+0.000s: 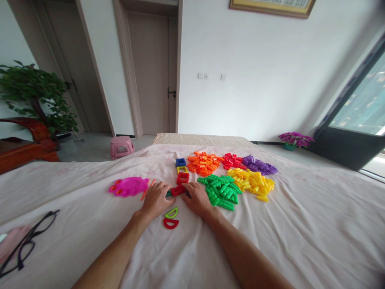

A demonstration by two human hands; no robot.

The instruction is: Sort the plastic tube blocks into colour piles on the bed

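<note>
Currently | red block [178,190] | bright red, elongated, slanted | between both hands [157,196]

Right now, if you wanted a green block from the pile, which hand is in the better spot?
Probably the right hand: it's right beside the green pile. The left hand is farther away, nearer the pink tray, and would have to cross past the right.

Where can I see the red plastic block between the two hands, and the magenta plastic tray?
Red plastic block [178,190]: head view, its visible middle.
Magenta plastic tray [134,185]: head view, bare surface near its middle.
</note>
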